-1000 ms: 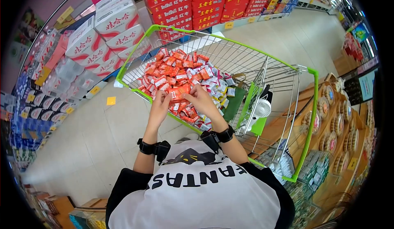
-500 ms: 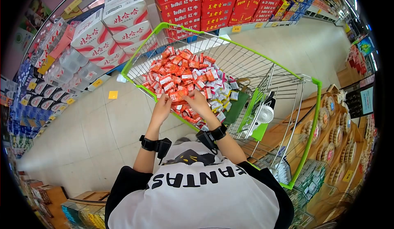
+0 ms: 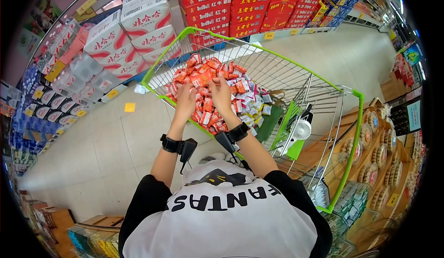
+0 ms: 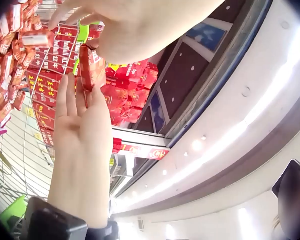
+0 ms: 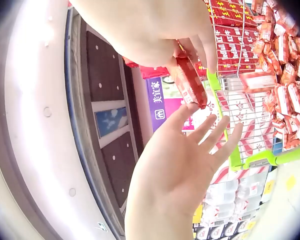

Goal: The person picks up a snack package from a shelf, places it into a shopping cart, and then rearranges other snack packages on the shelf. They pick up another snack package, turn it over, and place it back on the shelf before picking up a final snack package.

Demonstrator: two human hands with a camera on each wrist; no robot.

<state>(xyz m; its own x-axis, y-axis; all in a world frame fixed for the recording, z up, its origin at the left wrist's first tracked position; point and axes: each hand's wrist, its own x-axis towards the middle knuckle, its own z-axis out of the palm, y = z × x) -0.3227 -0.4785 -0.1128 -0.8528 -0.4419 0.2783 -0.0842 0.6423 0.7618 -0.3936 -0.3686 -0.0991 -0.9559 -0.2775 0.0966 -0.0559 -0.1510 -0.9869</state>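
Between my two hands, over the pile in the shopping cart, is one small red-orange wrapped packet with pale print. My left hand pinches its near left end; in the right wrist view the left hand's thumb lies against the packet's lower tip. My right hand pinches the other end, its thumb on one face in the left wrist view. Below them lies a heap of similar red-orange packets, with white, pink and yellow ones beside it. What is inside the wrapper is hidden.
The wire cart has a green rim. Near its handle hangs a white hand fan. Stacked white cartons and red drink boxes stand beyond it. Round tubs line wooden shelves on the right.
Both hands have moved forward, farther over the pile, with the red-orange packet still between them. The head view has shifted slightly, so the cart and shelves sit farther right.
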